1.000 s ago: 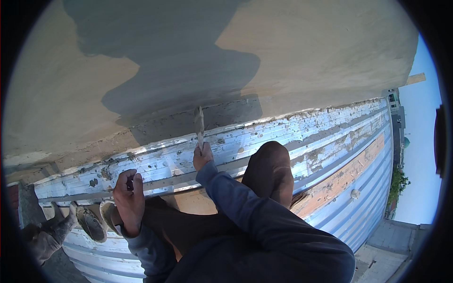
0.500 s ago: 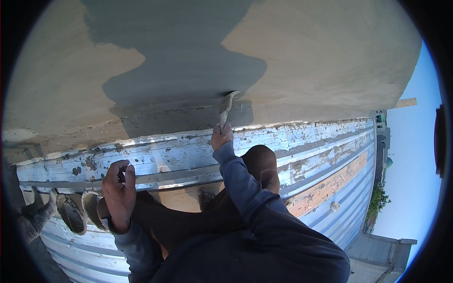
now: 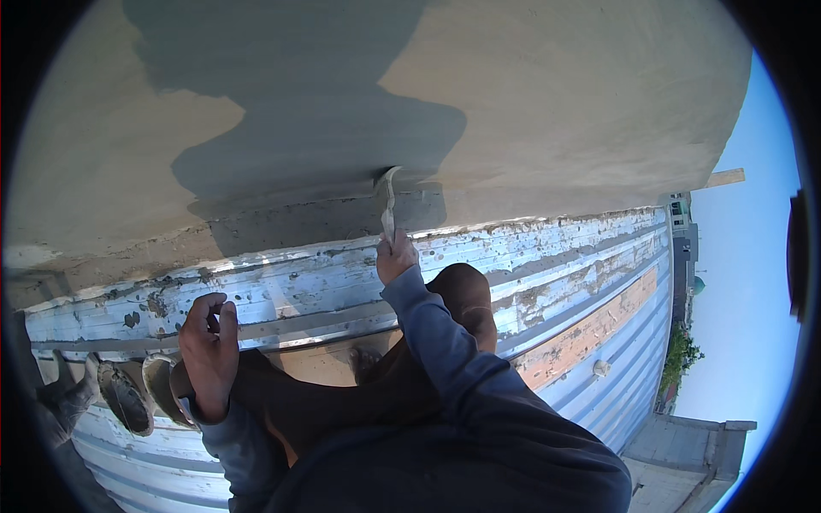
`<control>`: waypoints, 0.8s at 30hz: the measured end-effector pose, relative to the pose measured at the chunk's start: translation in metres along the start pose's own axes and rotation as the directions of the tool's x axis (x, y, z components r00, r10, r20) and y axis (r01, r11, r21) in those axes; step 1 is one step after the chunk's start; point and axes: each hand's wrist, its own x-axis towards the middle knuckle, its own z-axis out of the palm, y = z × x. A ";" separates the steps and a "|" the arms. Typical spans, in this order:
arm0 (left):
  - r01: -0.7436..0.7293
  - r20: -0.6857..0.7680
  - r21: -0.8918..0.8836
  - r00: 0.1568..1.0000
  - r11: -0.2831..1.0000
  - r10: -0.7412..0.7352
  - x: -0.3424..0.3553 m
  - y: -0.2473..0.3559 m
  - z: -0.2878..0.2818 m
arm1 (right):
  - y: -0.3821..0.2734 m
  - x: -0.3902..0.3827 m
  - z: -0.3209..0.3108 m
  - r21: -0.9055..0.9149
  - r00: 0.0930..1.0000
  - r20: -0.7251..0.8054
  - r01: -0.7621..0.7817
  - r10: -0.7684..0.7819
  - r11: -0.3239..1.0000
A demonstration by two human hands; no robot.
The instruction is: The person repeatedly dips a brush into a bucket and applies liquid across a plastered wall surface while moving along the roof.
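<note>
My right hand (image 3: 397, 256) is closed around the handle of a plastering trowel (image 3: 389, 205). The trowel's blade stands edge-on against the smooth grey-brown plastered wall (image 3: 547, 111), near its lower edge. My shadow falls dark across the plaster around the blade. To the left, my left hand (image 3: 208, 346) hangs in the air above my knee. Its fingers are loosely curled, the thumb is apart from them, and no object shows in it.
White corrugated metal sheeting (image 3: 564, 244), splattered with mortar, runs along the wall's foot. A wooden plank (image 3: 590, 329) lies on it at right. Two mortar-stained round containers (image 3: 125, 398) stand at left, beside grey, mud-coated shapes I cannot make out. Sky and a low concrete structure (image 3: 684, 453) appear beyond.
The trowel has slid a little left along the wall in my right hand, its blade now seen more edge-on. The whole view has shifted slightly. My left hand keeps its curled pose.
</note>
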 end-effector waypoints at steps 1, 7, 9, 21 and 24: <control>0.001 0.000 0.006 1.000 1.000 -0.001 0.000 0.000 0.000 | 0.019 -0.005 -0.001 0.035 0.993 -0.117 0.015 -0.011 0.999; -0.055 0.014 0.039 0.998 0.998 0.055 -0.001 -0.006 -0.007 | 0.151 0.127 -0.113 0.311 0.846 -0.328 -0.325 0.421 0.893; -0.040 0.044 0.076 0.998 0.996 0.036 0.001 -0.009 -0.008 | 0.128 0.154 -0.119 0.078 0.916 -0.197 -0.341 0.350 0.937; -0.023 0.032 0.127 0.999 0.992 0.020 0.000 -0.013 -0.012 | 0.012 0.047 -0.068 0.597 0.765 -0.130 -0.447 0.630 0.666; -0.019 0.000 0.096 1.000 0.995 0.019 0.001 -0.011 -0.008 | -0.010 0.053 -0.056 0.170 0.951 -0.144 -0.249 0.274 0.954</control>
